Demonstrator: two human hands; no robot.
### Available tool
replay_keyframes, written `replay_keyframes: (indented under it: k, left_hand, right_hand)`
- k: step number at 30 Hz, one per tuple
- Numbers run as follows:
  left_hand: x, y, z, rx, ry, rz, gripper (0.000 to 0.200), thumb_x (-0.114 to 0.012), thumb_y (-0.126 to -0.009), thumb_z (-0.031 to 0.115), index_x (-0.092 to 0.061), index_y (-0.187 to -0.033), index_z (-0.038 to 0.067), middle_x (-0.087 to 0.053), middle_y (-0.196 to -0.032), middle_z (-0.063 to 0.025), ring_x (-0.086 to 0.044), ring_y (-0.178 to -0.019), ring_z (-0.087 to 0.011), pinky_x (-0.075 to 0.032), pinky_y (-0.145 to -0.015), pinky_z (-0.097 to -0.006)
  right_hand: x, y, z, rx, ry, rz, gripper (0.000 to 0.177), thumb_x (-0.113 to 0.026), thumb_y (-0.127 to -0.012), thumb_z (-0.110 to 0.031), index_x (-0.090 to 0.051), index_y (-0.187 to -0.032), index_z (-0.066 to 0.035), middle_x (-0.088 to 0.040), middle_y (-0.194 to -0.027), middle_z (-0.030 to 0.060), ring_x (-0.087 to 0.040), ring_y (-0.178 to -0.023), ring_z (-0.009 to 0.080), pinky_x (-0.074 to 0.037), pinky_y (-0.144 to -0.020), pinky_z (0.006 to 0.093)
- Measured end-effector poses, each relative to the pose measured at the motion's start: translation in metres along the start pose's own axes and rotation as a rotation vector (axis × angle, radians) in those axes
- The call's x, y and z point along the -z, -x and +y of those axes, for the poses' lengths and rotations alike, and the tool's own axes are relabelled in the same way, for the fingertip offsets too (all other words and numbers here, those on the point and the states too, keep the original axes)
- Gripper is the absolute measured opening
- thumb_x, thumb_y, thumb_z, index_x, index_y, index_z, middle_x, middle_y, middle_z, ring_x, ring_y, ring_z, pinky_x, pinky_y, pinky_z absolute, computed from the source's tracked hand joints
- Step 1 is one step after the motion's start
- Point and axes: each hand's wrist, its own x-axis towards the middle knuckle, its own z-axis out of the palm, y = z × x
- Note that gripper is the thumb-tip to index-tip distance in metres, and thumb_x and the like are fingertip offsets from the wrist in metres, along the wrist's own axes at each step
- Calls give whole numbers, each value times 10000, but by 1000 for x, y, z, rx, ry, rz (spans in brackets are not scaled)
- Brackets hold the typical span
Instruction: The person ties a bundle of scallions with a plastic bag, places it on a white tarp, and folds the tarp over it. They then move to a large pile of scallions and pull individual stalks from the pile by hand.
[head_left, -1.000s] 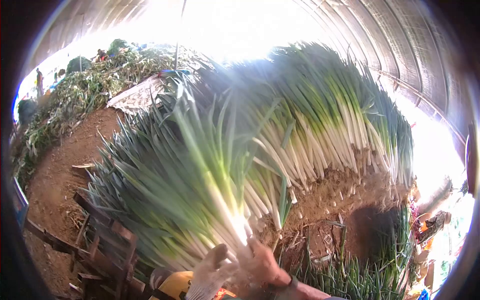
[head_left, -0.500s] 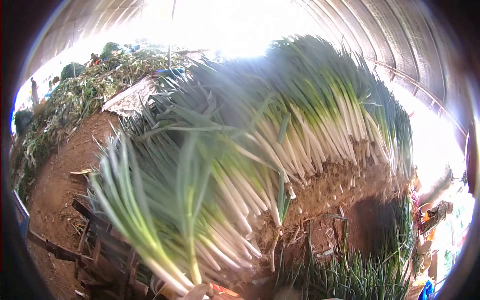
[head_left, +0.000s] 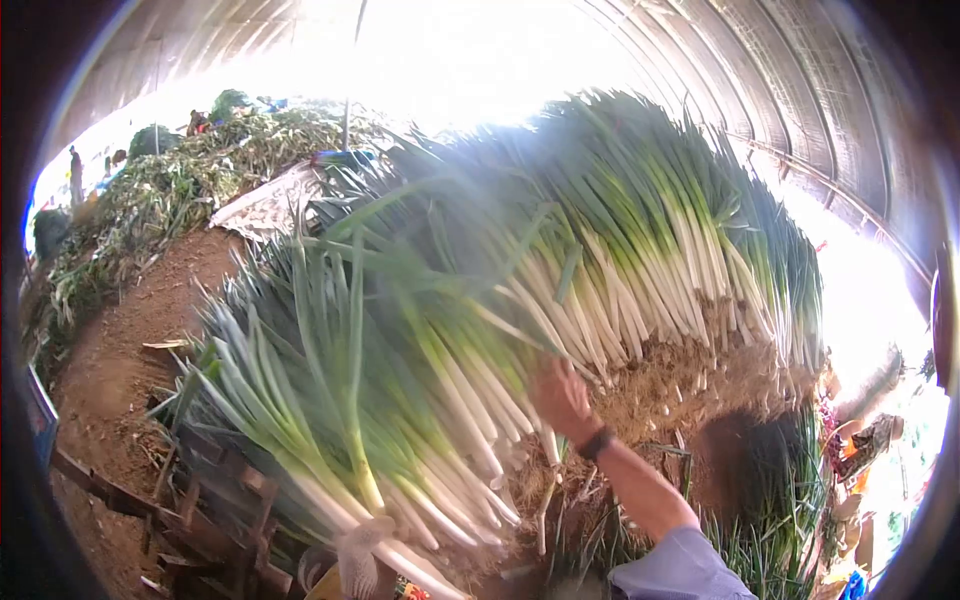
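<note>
My left hand [head_left: 362,558], in a pale glove at the bottom edge, is closed around the white stems of a few long green onions [head_left: 318,490]. Their green leaves lean up and to the left. Bare, with a dark band at the wrist, my right hand [head_left: 563,400] reaches to the white stem ends of the big stack of green onions [head_left: 650,250]. Its fingers are blurred and partly lost among the stems, so whether they grip one cannot be told.
Brown soil [head_left: 145,300] runs along the left, with a dark rusty frame [head_left: 190,520] at lower left. Discarded leaves [head_left: 190,170] are heaped behind. More green tops [head_left: 750,520] lie at lower right. A curved greenhouse roof [head_left: 800,80] arches overhead.
My right hand and forearm have come into view from the lower right, reaching the stacked stems. The held green onions have swung lower and left, and more of my left glove shows.
</note>
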Motion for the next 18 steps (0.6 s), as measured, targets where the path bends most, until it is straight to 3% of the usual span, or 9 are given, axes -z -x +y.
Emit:
replay_keyframes:
  k: [1, 4, 7, 9, 11, 14, 18]
  left_hand:
    - [5, -3, -2, 24, 38, -5, 498, -647, -781, 19, -544, -1263, -57, -639, -903, -130, -622, -695, -218, -551, -600, -391]
    - [10, -10, -9, -3, -104, 14, 515, -656, -773, 15, -540, -1268, -61, -647, -881, -133, -625, -676, -235, -545, -591, -406]
    - [10, -10, -7, -19, -96, -46, 518, -667, -765, 10, -540, -1262, -66, -652, -870, -133, -634, -677, -234, -559, -589, -402]
    - [15, -11, -8, -29, -92, -50, 520, -674, -764, 13, -538, -1259, -71, -653, -874, -137, -638, -683, -231, -570, -589, -397]
    - [27, -20, -19, -49, -44, -46, 521, -676, -764, 20, -534, -1256, -79, -654, -877, -144, -641, -687, -229, -584, -592, -394]
    - [27, -23, -20, -27, -95, 2, 512, -682, -771, 28, -529, -1246, -89, -656, -884, -154, -651, -695, -234, -592, -601, -403]
    - [32, -29, -24, -55, -110, -28, 491, -682, -782, 22, -543, -1235, -107, -657, -884, -161, -669, -708, -246, -593, -614, -416]
  right_hand:
    - [-13, -12, 24, -70, 154, -75, 599, -689, -899, -201, -502, -1447, -46, -444, -1472, 283, -569, -1184, 471, -520, -965, 535]
    - [-55, -25, 72, -220, 197, -161, 695, -659, -896, -159, -400, -1534, -66, -539, -1358, 282, -574, -1159, 465, -497, -981, 546]
    - [-48, -36, 102, -197, 216, -312, 727, -630, -868, -97, -395, -1553, -148, -580, -1293, 273, -541, -1243, 463, -551, -910, 526]
    - [-65, -45, 150, -175, 327, -280, 757, -602, -861, -46, -366, -1571, -160, -666, -1108, 198, -593, -1143, 414, -512, -914, 546]
    - [-11, -61, 160, -295, 222, -243, 805, -610, -840, -25, -350, -1583, -195, -670, -1076, 181, -599, -1151, 391, -512, -900, 543]
    - [24, -76, 172, -187, 366, -207, 797, -584, -885, -54, -289, -1610, -207, -639, -1175, 214, -564, -1225, 413, -499, -951, 553]
    - [-37, -61, 168, -288, 417, -416, 768, -537, -939, -81, -213, -1630, -160, -516, -1371, 234, -478, -1329, 452, -463, -1024, 601]
